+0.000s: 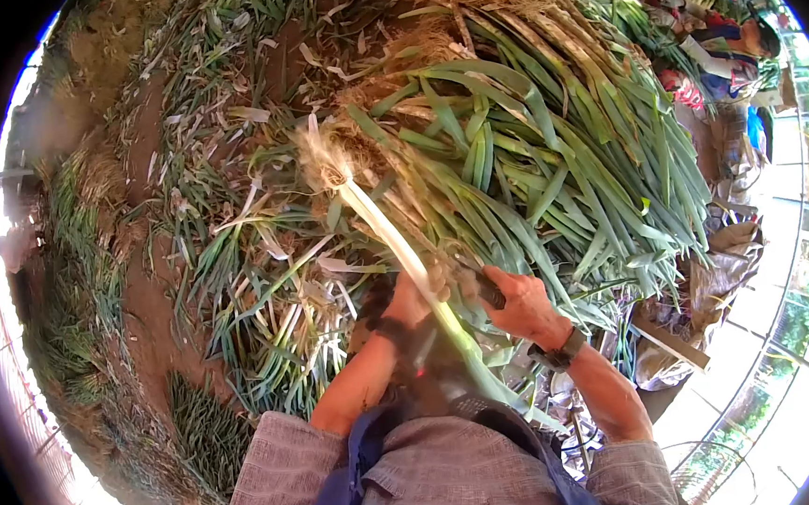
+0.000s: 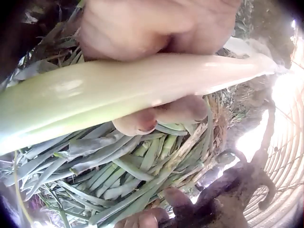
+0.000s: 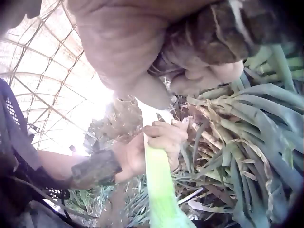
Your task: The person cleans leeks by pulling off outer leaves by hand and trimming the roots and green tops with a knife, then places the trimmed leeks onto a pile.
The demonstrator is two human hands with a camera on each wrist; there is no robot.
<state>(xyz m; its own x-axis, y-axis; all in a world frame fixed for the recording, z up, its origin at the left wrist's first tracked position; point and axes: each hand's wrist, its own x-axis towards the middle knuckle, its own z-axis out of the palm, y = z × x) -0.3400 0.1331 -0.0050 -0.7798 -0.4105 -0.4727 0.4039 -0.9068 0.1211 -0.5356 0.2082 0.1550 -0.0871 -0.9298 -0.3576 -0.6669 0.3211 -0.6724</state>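
Note:
A leek (image 1: 379, 221) with a pale shank, shaggy roots at its far end and green leaves toward the body slants across the middle of the head view. My left hand (image 1: 410, 301) grips its shank; in the left wrist view the fingertips (image 2: 137, 121) curl round beneath it. My right hand (image 1: 524, 308), just to the right, holds a dark tool (image 2: 242, 187) with a hooked end. Its dark wrapped handle (image 3: 209, 35) crosses the palm in the right wrist view. The tool's working end is blurred in the head view, close beside the leek.
A big heap of leeks (image 1: 557, 148) with roots lies ahead and to the right. Cut leaves and peelings (image 1: 264, 262) litter the ground at left. A brown sack (image 1: 734, 262) stands at right, near a wooden board (image 1: 672, 344). Another person (image 1: 733, 56) is at far right.

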